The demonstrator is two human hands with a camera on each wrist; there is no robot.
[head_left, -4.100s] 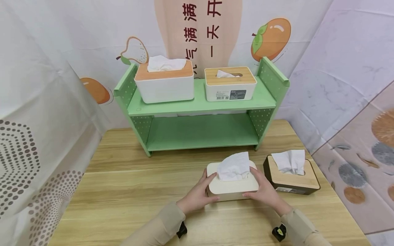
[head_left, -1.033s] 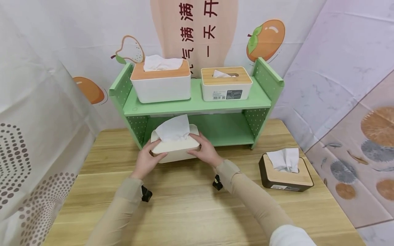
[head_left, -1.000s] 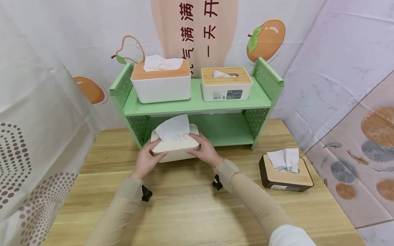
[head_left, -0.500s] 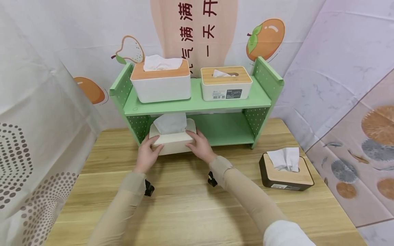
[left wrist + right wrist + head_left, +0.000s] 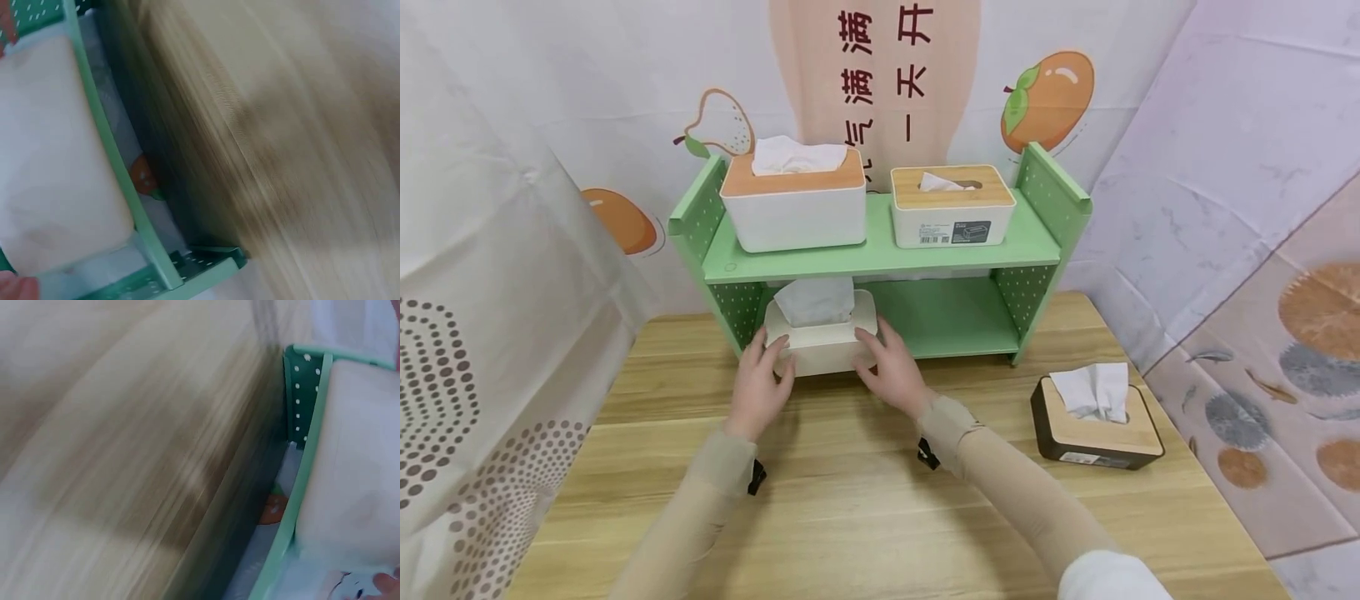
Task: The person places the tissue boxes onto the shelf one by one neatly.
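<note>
A cream tissue box with a white tissue sticking up sits at the left of the green rack's lower shelf. My left hand is at its left front corner, fingers loose and spread. At the right front corner is my right hand, its fingers relaxed too. Whether fingertips still touch the box is hard to tell. The left wrist view shows the box's pale front, with fingertips at the lower left edge. In the right wrist view, fingertips appear below the box; both wrist views are blurred.
On the upper shelf stand a large white tissue box with an orange-brown lid and a smaller white one with a bamboo lid. A black tissue box with a wooden lid rests on the right of the wooden table.
The cream tissue box moved from the table's right-middle leftwards and back onto the lower shelf, sliding deeper in the last second. Most recently both hands loosened and drew slightly back from it.
</note>
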